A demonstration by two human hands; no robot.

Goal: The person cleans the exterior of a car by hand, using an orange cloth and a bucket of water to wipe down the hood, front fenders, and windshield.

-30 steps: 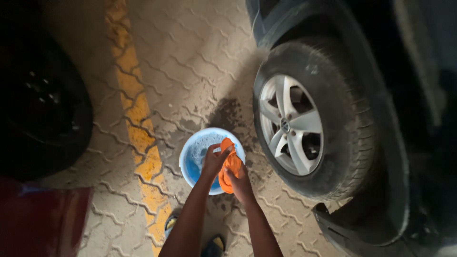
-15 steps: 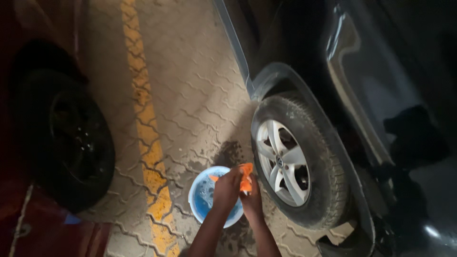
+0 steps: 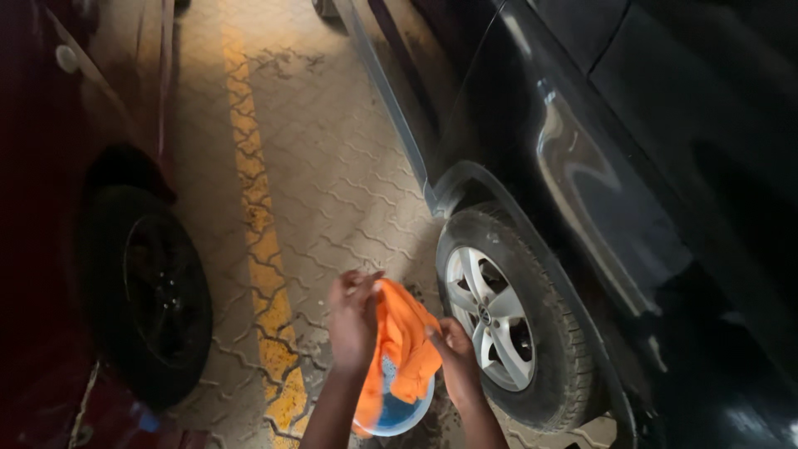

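Both hands hold an orange cloth over a blue basin beside the dark car's wheel.
Left hand and right hand clench opposite ends; keeping the cloth above the basin would likely catch drips off the paving.

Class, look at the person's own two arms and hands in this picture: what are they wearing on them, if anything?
Nothing shows on them. The left hand and right hand are bare, with no gloves. Both forearms are bare down to the picture's bottom edge, with no sleeves in view. The light is too dim to make out rings or a watch.
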